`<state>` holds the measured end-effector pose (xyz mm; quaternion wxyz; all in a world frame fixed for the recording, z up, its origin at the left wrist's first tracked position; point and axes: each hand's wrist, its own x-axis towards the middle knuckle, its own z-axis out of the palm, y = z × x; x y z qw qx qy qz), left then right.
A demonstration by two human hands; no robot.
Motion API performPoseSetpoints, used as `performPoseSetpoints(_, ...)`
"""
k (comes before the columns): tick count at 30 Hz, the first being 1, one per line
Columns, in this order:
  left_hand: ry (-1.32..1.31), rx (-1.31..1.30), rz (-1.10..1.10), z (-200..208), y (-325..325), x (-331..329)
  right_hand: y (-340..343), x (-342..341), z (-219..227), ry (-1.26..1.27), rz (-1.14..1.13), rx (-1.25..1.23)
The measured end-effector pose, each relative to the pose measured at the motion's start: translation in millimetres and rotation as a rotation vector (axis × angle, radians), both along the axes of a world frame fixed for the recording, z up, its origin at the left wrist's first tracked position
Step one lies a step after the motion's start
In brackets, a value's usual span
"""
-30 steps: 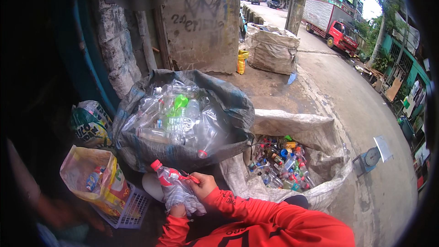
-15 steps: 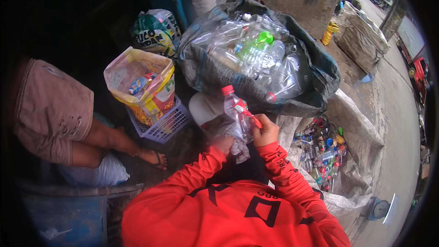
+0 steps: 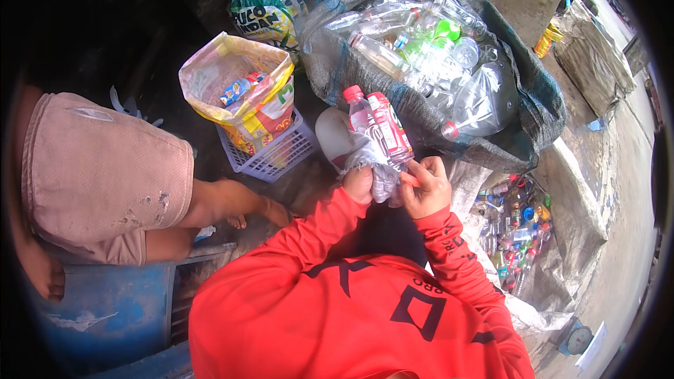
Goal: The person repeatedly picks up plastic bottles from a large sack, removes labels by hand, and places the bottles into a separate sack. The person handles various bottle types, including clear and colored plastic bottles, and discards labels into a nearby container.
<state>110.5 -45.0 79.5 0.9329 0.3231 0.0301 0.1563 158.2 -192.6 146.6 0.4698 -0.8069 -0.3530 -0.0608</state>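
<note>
My left hand (image 3: 359, 184) is closed around the lower part of a clear plastic bottle (image 3: 359, 114) with a red cap, and crumpled clear plastic bunches about its grip. A red and white label (image 3: 391, 128) stands out along the bottle's right side, partly loose. Against the label's lower end, my right hand (image 3: 430, 187) is closed in a pinch. Between its thumb and fingers shows a small red piece (image 3: 409, 180); whether it belongs to the label I cannot tell. A big woven sack (image 3: 344, 81) full of clear plastic bottles stands just beyond my hands.
Left of the sack, a yellow-rimmed bag (image 3: 203, 102) holding wrappers sits in a lilac plastic crate (image 3: 281, 151). Another person's leg and pinkish shorts (image 3: 105, 161) are at the left. On the right, a pale sheet sack (image 3: 572, 238) holds many small bottles (image 3: 516, 221), with a dial scale (image 3: 579, 338) nearby.
The label now stands upright and spread beside the bottle, no longer pulled toward my right hand. My right hand has shifted slightly right and turned. The other person has come closer on the left.
</note>
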Motion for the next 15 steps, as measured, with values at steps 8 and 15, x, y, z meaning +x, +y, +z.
performPoseSetpoints(8,0.236,0.305,0.401,17,-19,11,14,26,-5,0.616,0.107,0.174)
performPoseSetpoints(15,0.220,-0.110,0.407,45,45,27,0,38,-5,0.901,0.274,0.473)
